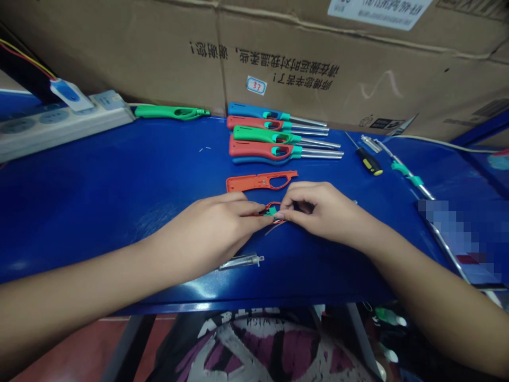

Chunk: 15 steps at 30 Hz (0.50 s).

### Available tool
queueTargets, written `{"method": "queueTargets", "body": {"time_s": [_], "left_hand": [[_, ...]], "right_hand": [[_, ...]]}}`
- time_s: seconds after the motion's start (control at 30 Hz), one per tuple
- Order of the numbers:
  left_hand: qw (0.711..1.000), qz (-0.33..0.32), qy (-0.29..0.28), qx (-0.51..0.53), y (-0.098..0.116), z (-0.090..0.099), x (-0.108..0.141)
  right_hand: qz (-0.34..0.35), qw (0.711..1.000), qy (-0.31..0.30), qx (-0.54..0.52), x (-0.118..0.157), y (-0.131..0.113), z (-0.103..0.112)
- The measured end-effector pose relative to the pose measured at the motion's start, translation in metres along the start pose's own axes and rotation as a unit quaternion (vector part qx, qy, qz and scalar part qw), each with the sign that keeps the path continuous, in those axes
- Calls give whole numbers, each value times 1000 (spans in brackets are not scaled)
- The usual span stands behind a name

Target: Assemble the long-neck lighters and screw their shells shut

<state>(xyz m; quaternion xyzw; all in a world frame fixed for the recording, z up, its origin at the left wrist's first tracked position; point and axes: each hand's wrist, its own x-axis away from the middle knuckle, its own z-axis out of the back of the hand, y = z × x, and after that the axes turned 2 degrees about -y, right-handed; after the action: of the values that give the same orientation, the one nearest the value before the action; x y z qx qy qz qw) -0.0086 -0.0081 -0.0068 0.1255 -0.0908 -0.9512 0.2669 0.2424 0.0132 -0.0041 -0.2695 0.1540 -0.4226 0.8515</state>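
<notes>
Fingers (pixel 251 207) touch a slim orange-red shell (pixel 273 203) with green insert (pixel 272 211).

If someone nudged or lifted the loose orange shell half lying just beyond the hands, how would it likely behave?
The orange shell half looks like thin, hollow molded plastic, so it is probably light and fairly stiff. Lying flat on the glossy blue tabletop, it would likely slide rather than roll. The slim loop around its opening may be its most fragile part.

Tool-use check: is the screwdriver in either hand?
No, the screwdriver lies on the blue table, right of the lighters.
</notes>
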Motion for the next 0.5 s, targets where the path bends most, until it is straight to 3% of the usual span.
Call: {"method": "queueTargets", "body": {"time_s": [0.17,0.27,0.37,0.5], "left_hand": [[999,11,32,10,4,25,-1],[998,17,-56,20,12,39,2],[987,28,-160,23,18,39,5],[973,86,-212,39,21,33,5]], "right_hand": [[111,990,87,22,5,-2,5],[186,977,41,93,10,-7,8],[208,958,-31,193,13,-10,7],[207,952,-60,217,14,-9,3]]}}
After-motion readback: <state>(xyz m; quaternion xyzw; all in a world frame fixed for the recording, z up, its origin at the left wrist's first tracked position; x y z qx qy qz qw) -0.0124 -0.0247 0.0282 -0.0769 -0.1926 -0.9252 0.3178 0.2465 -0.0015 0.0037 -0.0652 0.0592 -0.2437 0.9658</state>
